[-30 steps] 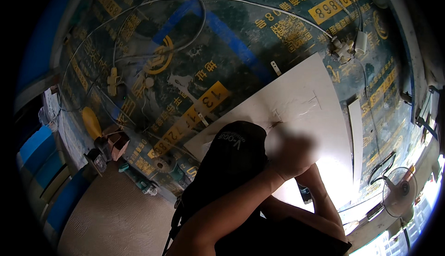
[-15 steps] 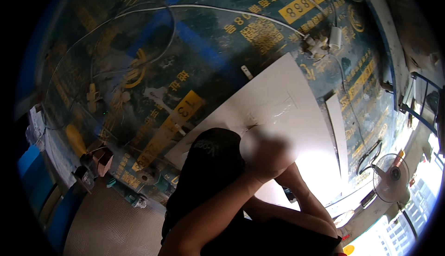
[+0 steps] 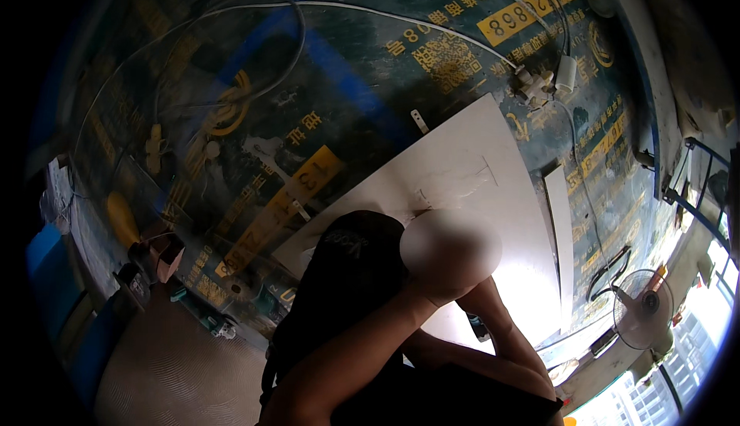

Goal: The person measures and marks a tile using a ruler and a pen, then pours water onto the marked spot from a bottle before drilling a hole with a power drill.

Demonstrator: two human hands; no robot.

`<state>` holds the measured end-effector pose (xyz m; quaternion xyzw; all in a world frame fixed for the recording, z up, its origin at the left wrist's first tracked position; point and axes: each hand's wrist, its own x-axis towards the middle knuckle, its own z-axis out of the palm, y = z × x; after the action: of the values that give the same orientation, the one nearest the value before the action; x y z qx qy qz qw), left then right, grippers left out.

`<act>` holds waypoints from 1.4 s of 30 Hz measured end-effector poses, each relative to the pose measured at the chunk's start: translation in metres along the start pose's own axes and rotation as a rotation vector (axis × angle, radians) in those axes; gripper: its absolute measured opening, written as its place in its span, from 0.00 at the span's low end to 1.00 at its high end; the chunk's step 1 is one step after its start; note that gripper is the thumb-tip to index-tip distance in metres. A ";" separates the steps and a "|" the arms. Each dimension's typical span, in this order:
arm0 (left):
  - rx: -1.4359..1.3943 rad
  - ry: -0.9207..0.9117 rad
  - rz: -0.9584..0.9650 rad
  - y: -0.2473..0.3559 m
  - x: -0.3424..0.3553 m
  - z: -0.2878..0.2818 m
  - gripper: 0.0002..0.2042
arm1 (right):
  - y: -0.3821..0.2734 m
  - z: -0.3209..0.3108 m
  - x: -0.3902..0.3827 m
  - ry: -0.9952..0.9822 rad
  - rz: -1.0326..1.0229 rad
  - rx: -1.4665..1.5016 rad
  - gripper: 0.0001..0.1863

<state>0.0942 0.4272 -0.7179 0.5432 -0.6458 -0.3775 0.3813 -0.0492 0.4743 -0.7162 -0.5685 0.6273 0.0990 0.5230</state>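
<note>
My left hand (image 3: 433,290) and my right hand (image 3: 478,296) are close together above a large white panel (image 3: 470,144). A blurred patch covers most of both hands, so their fingers and anything between them are hidden. A dark, tool-like object (image 3: 478,326) shows partly beside my right forearm, over the panel; its kind is unclear. Left of the hands, black cloth (image 3: 347,264) with pale lettering covers part of the panel. The panel rests at a slant on a dark green printed surface (image 3: 262,133).
A narrow white strip (image 3: 559,233) lies along the panel's right side. White cable connectors (image 3: 532,87) lie beyond its far corner, with loose cables around. A fan (image 3: 646,308) stands at right. A teal tool (image 3: 199,314) and a reddish-brown box (image 3: 166,258) are at left.
The whole view has shifted and turned slightly. My hands stay together in nearly the same place over the panel. More of the dark object beside my right forearm shows now.
</note>
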 end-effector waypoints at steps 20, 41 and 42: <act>0.041 -0.012 0.038 -0.002 -0.002 0.000 0.07 | -0.001 0.000 -0.001 0.008 -0.020 -0.034 0.15; 0.072 0.057 0.041 0.000 -0.002 -0.007 0.06 | -0.006 -0.002 -0.001 0.034 -0.059 -0.055 0.14; 0.077 0.065 0.046 -0.001 -0.002 -0.008 0.06 | -0.009 -0.003 -0.001 0.024 -0.051 -0.070 0.13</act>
<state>0.1018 0.4286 -0.7153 0.5544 -0.6594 -0.3260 0.3894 -0.0435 0.4693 -0.7098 -0.6034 0.6151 0.1006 0.4974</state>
